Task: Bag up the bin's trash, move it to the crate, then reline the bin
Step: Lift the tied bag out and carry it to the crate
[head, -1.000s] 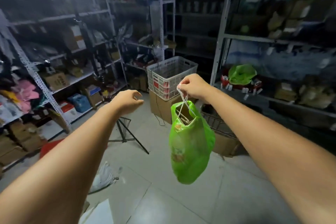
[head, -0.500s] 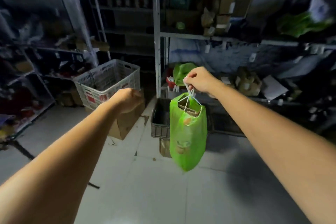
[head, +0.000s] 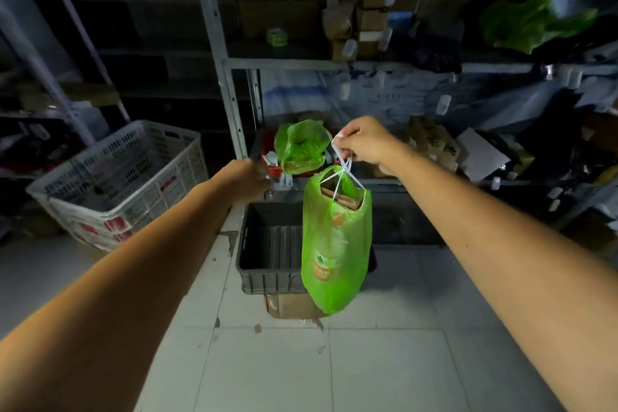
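Observation:
A full green trash bag (head: 334, 244) with white drawstrings hangs from my right hand (head: 363, 140), which pinches the strings above it. Cardboard scraps show in the bag's open top. Right behind and below the bag a dark grey crate (head: 267, 278) stands on a cardboard box on the floor, and the bag covers its right part. My left hand (head: 249, 177) is stretched out over the crate's far left corner, its fingers curled and holding nothing I can see. The bin is out of sight.
A white slatted basket (head: 117, 177) sits on the left. Another green bag (head: 301, 147) lies on the low shelf behind the crate. Metal shelving (head: 217, 53) full of boxes lines the back and right. Pale floor tiles (head: 317, 371) lie in front.
The view has swung right and closed in on the dark crate. The bag now hangs in front of the crate, and both arms have reached further forward.

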